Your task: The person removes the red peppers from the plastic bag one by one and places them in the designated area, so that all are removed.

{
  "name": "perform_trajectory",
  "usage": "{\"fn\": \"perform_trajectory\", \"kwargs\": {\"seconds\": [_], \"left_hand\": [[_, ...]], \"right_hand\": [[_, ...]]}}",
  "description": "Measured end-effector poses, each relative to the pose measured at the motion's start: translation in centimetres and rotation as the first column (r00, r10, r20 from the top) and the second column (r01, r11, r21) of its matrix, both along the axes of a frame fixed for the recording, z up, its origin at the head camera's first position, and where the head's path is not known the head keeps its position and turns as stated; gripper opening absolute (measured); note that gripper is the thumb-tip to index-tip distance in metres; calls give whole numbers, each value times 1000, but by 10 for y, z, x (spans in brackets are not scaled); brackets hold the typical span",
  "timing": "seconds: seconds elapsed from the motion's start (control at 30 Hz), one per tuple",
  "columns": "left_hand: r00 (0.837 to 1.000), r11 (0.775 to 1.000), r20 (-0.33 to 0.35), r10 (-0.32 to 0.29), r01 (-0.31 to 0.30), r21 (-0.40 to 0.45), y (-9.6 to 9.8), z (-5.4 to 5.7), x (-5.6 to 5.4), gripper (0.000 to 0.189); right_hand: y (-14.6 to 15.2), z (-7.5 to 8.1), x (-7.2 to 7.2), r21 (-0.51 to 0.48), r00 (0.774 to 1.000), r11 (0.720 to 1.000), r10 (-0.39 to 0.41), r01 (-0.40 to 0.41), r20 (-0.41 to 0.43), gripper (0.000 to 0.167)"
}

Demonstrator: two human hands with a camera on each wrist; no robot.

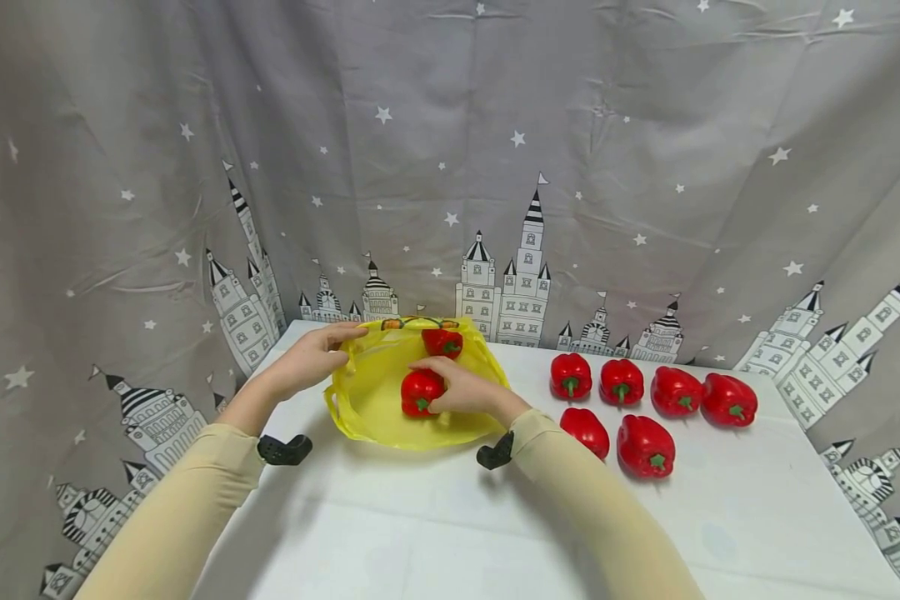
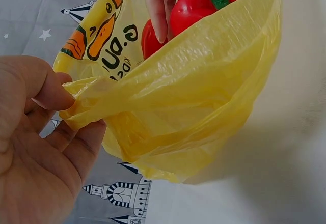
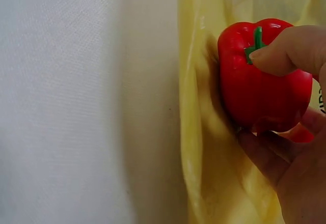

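Note:
A yellow plastic bag [image 1: 371,392] with a printed duck face lies on the table, its mouth spread wide. My left hand [image 1: 311,360] pinches the bag's left edge between thumb and fingers, plainly seen in the left wrist view. Inside the mouth, my right hand [image 1: 461,387] grips a red bell pepper [image 1: 418,392] with a green stem. In the right wrist view the thumb lies by the stem of this pepper [image 3: 262,89] while the fingers go underneath. Another red bell pepper [image 1: 442,342] sits deeper in the bag, toward the printed side, partly hidden in the wrist views.
On the white table [image 1: 420,533], several more red bell peppers [image 1: 646,447] stand in two rows to the right of the bag, the nearest beside my right forearm. A grey curtain [image 1: 435,125] with stars and castles hangs behind the table's back edge.

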State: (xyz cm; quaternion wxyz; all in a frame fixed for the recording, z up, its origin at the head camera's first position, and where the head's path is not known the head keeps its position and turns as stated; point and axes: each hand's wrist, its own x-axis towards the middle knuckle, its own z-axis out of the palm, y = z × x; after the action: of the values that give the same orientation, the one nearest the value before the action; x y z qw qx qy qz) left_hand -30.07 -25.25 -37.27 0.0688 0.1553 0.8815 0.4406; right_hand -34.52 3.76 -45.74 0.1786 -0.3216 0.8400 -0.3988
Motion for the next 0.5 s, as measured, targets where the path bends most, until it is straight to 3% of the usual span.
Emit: {"fn": "perform_trajectory", "kwargs": {"seconds": [0.2,0.5], "left_hand": [[1000,1000,2,-1,1,-15,1,0,-1,59],[1000,1000,12,4,-4,-23,2,1,-1,59]], "right_hand": [[0,-4,1,-7,1000,1000,-10,10,28,83],[1,-5,3,-8,997,999,-50,51,60,74]]}}
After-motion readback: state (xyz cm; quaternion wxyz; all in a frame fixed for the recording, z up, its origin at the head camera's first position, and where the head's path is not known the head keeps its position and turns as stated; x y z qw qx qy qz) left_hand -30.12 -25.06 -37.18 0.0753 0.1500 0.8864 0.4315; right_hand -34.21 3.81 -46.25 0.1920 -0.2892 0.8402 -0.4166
